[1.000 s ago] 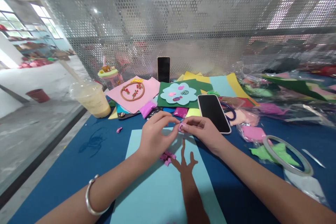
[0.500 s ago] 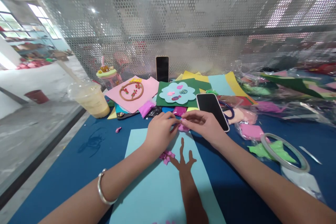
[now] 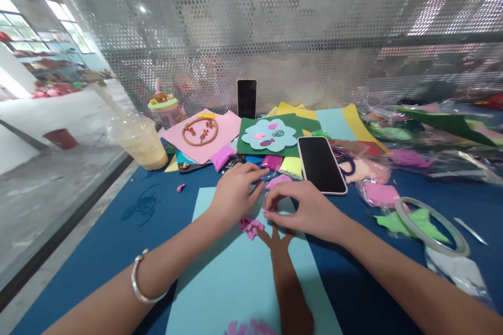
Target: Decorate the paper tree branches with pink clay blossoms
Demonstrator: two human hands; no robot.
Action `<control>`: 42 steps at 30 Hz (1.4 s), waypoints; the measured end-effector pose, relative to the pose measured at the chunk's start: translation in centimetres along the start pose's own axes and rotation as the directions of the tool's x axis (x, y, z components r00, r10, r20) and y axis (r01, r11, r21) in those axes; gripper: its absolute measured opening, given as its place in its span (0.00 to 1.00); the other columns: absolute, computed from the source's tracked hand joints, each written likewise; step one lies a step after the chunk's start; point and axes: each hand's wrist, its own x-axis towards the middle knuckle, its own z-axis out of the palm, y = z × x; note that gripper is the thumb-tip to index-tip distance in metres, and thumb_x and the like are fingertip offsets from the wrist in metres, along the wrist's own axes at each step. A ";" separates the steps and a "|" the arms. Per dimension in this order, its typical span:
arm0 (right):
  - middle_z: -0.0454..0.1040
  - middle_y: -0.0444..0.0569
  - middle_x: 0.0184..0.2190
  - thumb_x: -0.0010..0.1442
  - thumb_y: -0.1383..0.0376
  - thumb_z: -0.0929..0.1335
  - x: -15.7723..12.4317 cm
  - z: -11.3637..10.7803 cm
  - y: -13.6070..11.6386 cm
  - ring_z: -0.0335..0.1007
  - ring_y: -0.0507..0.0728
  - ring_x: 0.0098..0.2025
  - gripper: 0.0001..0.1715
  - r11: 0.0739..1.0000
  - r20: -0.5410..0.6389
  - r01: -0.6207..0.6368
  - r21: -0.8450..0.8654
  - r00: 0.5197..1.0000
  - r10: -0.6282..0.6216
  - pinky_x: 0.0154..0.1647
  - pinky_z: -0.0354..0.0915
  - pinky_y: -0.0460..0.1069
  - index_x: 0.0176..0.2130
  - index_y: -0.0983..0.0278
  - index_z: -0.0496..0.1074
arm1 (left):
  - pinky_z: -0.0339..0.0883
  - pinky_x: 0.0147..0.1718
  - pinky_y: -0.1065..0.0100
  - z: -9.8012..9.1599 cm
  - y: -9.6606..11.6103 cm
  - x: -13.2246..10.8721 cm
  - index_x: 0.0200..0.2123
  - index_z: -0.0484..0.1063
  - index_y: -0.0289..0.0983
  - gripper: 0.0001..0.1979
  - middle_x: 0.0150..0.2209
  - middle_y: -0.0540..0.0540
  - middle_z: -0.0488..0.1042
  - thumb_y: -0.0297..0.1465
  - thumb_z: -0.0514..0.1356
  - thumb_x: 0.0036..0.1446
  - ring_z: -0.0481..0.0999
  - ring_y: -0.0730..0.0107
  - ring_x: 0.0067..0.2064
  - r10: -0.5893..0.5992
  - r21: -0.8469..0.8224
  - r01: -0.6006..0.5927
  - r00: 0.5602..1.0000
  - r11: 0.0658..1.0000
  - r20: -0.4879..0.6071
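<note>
A light blue sheet of paper (image 3: 220,282) lies before me, bearing a brown tree trunk with branches (image 3: 288,277). Small pink clay petals (image 3: 250,226) cluster at a left branch, and more pink petals (image 3: 251,327) show at the bottom edge. My right hand (image 3: 302,209) is over the upper branches, thumb and forefinger pinching a tiny bit of pink clay (image 3: 266,212). Over the sheet's upper left part, my left hand (image 3: 238,191) holds nothing, its fingers apart and pointing right. Just beyond both hands lies a flattened pink clay lump (image 3: 278,181).
A phone (image 3: 321,165) lies at the right, with a tape roll (image 3: 459,243) and green clay (image 3: 418,224) farther right. A drink cup (image 3: 141,144) stands at the back left. Coloured papers (image 3: 334,123) and clay packets (image 3: 222,157) line the back, below another upright phone (image 3: 247,98).
My hands have parted. The right hand has come nearer over the branches with a tiny clay bit, and the pink lump now lies beyond the hands.
</note>
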 end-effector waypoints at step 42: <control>0.74 0.44 0.37 0.61 0.69 0.66 -1.0 1.5 -0.6 0.69 0.52 0.39 0.04 0.922 0.282 0.255 -0.292 0.944 -0.172 0.39 0.62 0.45 0.36 0.62 0.71 | 0.61 0.37 0.62 -4.5 1.4 -8.4 0.39 0.73 0.40 0.13 0.41 0.50 0.74 0.21 0.53 0.56 0.70 0.65 0.41 0.197 0.001 -0.198 0.974 0.980 0.112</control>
